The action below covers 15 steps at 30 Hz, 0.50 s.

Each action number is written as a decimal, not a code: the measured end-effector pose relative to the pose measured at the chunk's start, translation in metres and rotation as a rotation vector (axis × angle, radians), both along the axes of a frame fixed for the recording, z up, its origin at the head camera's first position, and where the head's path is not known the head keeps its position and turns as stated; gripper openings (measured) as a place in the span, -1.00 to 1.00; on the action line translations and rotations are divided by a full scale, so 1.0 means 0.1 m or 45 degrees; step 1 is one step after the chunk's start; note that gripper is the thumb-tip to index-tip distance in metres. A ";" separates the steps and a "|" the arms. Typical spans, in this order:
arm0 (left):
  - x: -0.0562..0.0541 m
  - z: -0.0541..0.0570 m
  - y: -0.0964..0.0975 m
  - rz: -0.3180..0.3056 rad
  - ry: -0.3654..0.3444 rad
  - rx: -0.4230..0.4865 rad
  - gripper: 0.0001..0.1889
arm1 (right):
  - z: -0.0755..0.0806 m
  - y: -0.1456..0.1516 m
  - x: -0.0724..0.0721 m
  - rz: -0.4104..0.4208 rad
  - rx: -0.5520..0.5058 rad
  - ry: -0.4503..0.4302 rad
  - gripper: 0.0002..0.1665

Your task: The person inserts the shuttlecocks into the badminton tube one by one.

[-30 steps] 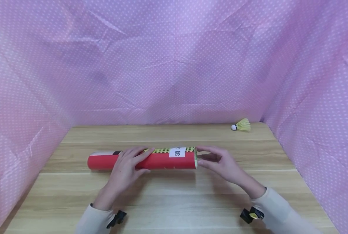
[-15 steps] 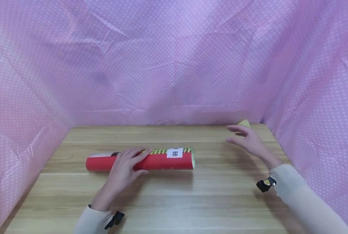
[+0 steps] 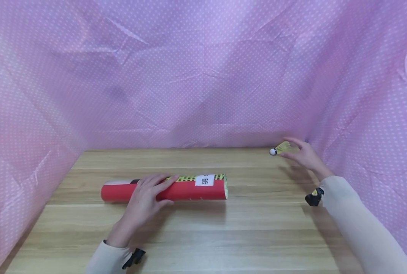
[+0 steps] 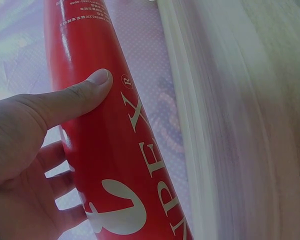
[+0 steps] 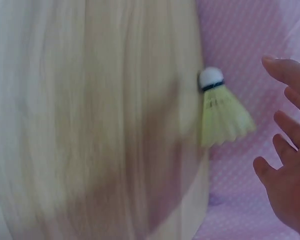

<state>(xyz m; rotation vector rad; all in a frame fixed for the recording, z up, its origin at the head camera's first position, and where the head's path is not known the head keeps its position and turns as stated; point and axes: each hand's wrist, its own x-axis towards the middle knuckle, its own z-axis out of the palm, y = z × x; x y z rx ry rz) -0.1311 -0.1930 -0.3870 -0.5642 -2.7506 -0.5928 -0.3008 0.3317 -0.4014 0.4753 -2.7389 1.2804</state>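
A red shuttlecock tube lies on its side, a white label near its right end. My left hand grips its middle from above. In the left wrist view the thumb presses across the red surface and the other fingers curl behind it. At the back right is a yellow shuttlecock with a white cork. My right hand is at its skirt with thumb and fingers spread. In the right wrist view a gap shows between that hand and the shuttlecock.
Everything lies on a wooden table with light grain. Pink cloth with white dots hangs behind its back edge and along both sides. The shuttlecock is close to the back right corner.
My right hand has left the tube's right end and moved back and right to the shuttlecock. My left hand stays on the tube, which shifted slightly left early on.
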 end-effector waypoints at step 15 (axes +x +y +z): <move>0.02 0.00 0.01 -0.022 0.017 -0.009 -0.11 | -0.08 -0.01 -0.06 -0.123 0.219 -0.143 -0.08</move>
